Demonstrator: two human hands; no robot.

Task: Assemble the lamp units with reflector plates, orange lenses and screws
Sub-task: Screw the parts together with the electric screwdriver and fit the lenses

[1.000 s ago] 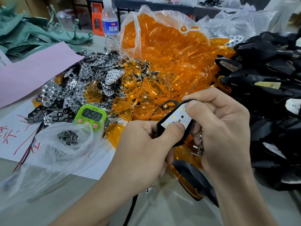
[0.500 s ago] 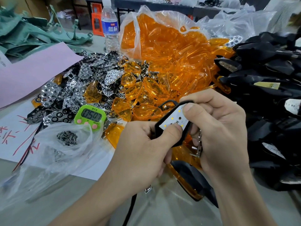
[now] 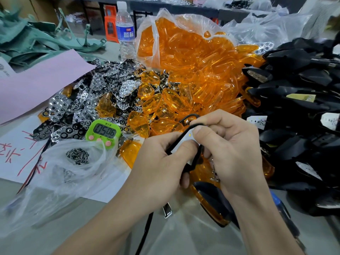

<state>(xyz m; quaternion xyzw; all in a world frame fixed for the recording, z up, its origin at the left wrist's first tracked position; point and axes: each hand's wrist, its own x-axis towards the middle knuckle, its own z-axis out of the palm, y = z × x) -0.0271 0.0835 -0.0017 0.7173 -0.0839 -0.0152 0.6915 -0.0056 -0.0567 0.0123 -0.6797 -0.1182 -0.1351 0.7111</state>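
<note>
From the head view, both hands meet low and centre over one black plastic lamp housing (image 3: 188, 167) with a white LED board (image 3: 188, 138) in it. The left hand (image 3: 161, 162) grips the housing from below, thumb curled onto the board. The right hand (image 3: 233, 150) pinches it from above.

A moment ago the board lay mostly bare between the two thumbs. Now the right thumb has come down over it, and only a sliver of white shows. That suggests the board is being pressed home, so this unit probably still lacks its plate, lens and screws.

These wait just beyond the hands:
- the heap of chrome dimpled reflector plates (image 3: 103, 92)
- the clear orange plastic lenses (image 3: 193, 80) spilling from their bag
- the small dark screws (image 3: 78, 156) in a clear bag, at the left

The green digital timer (image 3: 103, 133) stands between these.
</note>
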